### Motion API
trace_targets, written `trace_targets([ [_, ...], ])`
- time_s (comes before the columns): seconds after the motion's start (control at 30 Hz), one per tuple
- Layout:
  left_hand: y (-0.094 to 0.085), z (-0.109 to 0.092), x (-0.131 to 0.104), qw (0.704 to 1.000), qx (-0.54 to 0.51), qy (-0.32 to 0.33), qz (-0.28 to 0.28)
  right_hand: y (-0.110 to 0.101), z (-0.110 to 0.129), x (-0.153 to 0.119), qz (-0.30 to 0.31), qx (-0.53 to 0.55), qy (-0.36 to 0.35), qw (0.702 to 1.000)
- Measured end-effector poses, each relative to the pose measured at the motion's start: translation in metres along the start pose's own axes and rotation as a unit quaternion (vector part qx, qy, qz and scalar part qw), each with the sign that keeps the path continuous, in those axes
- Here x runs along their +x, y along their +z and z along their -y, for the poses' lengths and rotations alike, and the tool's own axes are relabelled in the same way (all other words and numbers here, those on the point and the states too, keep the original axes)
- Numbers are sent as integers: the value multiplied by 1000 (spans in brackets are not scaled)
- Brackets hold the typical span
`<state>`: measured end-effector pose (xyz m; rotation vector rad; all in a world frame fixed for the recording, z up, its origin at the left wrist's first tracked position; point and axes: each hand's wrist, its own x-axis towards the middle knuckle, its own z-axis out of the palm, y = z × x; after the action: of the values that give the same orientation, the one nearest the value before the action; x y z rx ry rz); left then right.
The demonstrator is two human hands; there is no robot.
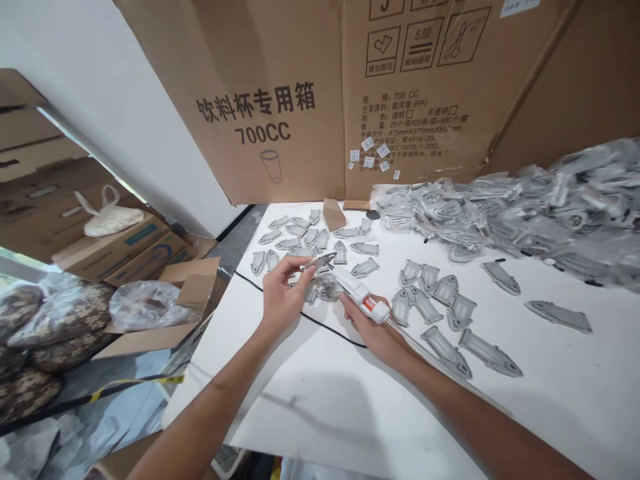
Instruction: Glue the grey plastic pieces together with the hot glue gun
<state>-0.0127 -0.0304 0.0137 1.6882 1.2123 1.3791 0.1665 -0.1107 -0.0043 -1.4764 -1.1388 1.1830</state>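
My left hand (284, 293) pinches a small grey plastic part (325, 259) above the white table (320, 393). In my right hand (373, 327) is a white glue-gun-like tool (356, 287) with a red patch, its tip close to the held part; whether they touch is unclear. Similar grey parts (287, 244) lie loosely around and behind my left hand. More of them (427, 303) lie to the right of the tool, and a few lie farther right (559, 316).
A large cardboard box (280, 60) stands at the table's back. Plastic-bagged grey parts (465, 213) are heaped at the back right. A black cable (327, 326) crosses the table. Cartons (145, 250) and camouflage-patterned sacks (55, 333) are on the left.
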Motion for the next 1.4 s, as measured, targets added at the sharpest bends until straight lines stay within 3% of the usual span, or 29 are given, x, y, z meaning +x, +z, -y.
trace_targets([
  [0.1,-5,3,3,999,37,35,20,-2,4,1,29,4,47,998],
  [0.2,-5,6,6,998,44,41,32,-2,4,1,16,-5,28,999],
  [0.43,0,7,8,994,-64,-87,3,-1,-10,-3,-16,6,-111,994],
  [0.6,-1,2,10,964,-189,-185,36,-1,-12,-4,-36,36,-82,995],
  [0.7,-1,-3,9,951,-215,-211,71,-1,-13,-3,-33,57,-45,997],
  [1.4,4,-8,4,955,-189,-226,18,1,-18,-1,-65,38,-44,996],
])
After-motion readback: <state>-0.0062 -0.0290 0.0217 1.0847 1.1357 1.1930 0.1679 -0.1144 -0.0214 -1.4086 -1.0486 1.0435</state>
